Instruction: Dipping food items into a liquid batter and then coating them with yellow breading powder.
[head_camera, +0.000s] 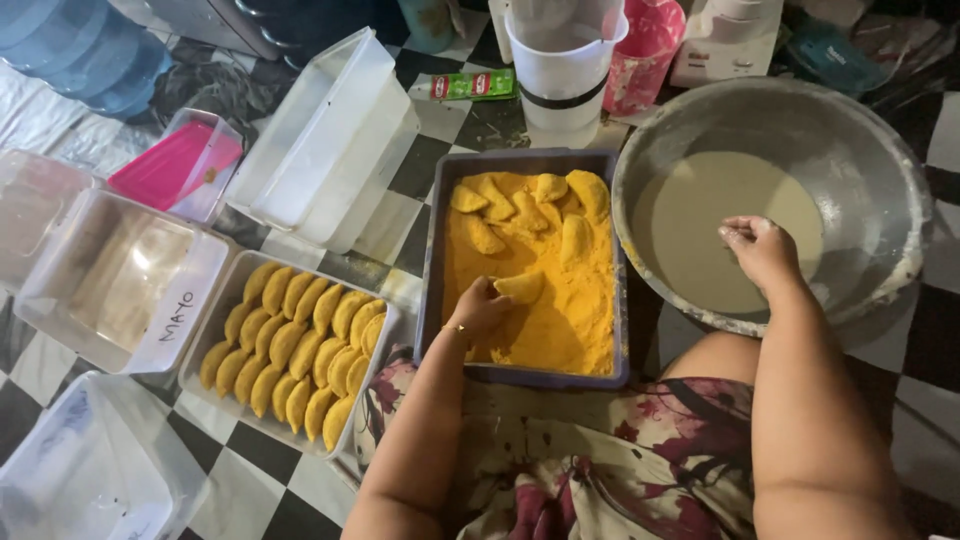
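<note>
Two hands work over the floor. Left hand (480, 305) closes its grip on a crumbed patty (520, 287) in the grey breadcrumb tray (433, 240). Right hand (760, 250), fingers bunched, hovers over the batter bowl (880, 170); whether it holds anything, I cannot tell

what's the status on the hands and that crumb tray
Left hand gripping a coated piece in the crumb tray. Right hand over batter bowl, fingers bunched. Nothing blocking.

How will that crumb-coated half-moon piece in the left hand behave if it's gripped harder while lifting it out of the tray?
The crumb-coated half-moon piece is probably soft: it looks like a filled pastry, so pinching may dent it. The left hand holds it over loose orange breadcrumbs in the grey rectangular tray, so coating likely sheds if rubbed. It seems light for its size.
</note>
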